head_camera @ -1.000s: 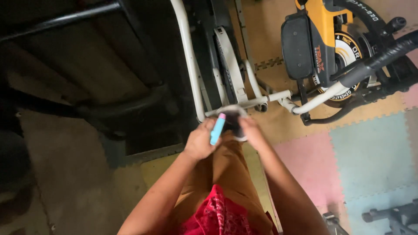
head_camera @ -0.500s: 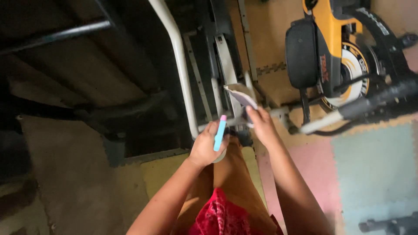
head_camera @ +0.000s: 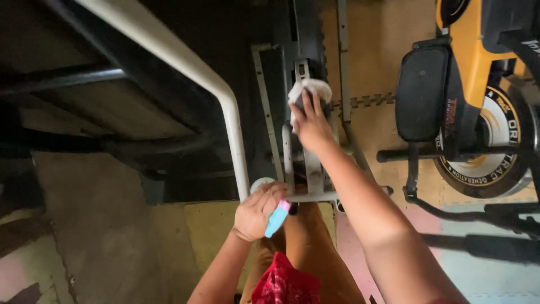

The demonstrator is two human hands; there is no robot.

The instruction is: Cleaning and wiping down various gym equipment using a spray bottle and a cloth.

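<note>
Reaching forward since half a second ago, the right hand [head_camera: 311,128] now presses a white cloth [head_camera: 310,90] flat against the grey upright bar [head_camera: 302,141] of the exercise machine, where before it held the cloth up near the body; its fingers are spread over the cloth rather than clenched; the left hand [head_camera: 257,211] stays low by the white tube frame [head_camera: 228,112], fingers wrapped around a small blue bottle with a pink cap [head_camera: 276,218]. The cloth looks soft, light and limp, best pinned under a flat palm; the bottle seems light, smooth and rigid, gripped around its middle.
</note>
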